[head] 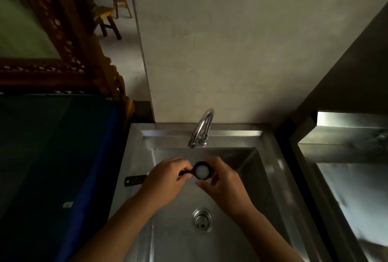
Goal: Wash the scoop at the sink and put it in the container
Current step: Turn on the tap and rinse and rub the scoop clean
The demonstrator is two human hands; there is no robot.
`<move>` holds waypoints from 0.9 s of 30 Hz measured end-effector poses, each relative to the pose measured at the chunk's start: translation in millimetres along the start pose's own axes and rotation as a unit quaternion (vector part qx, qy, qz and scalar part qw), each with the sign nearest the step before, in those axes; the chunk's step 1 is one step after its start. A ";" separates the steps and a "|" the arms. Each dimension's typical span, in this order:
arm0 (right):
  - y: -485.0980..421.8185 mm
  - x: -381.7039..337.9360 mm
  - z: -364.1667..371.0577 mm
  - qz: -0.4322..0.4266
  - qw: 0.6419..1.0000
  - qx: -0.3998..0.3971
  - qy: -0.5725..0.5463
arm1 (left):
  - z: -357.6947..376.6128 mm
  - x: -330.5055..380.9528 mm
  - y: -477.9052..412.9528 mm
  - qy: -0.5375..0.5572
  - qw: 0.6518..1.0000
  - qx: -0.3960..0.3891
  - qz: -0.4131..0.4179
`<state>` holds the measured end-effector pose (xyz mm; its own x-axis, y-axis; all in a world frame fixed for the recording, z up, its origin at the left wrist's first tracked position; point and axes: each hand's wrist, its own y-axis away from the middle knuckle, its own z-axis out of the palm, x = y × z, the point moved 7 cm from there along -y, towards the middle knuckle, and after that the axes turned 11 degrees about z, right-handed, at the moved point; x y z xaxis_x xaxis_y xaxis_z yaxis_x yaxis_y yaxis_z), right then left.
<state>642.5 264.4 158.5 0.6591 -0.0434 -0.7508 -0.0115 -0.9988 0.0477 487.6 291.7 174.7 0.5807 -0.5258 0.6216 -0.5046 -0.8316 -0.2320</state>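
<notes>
A black scoop (202, 170) with a round bowl and a long perforated handle is held level over the steel sink (270, 157). Its bowl looks whitish inside and sits just below the chrome tap (202, 128). My left hand (165, 180) grips the middle of the handle, whose end sticks out to the left over the sink rim. My right hand (222, 184) cups the bowl from the right, thumb and fingers around it. No container is in view.
The drain (202, 218) lies in the sink floor below my hands. A dark blue-covered surface (63, 157) adjoins the sink on the left. A second steel basin (346, 177) stands to the right. A plain wall rises behind the tap; a carved wooden frame and stools are far left.
</notes>
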 end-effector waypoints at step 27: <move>-232.3 165.6 105.6 0.163 0.958 0.030 -0.232 | 104.8 -148.8 -29.6 0.030 0.993 0.010 -0.112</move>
<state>674.9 486.8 -46.5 0.2070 -0.3455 -0.9153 -0.2134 -0.9290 0.3024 483.1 375.8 10.7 0.6376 -0.3170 0.7021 -0.3547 -0.9299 -0.0977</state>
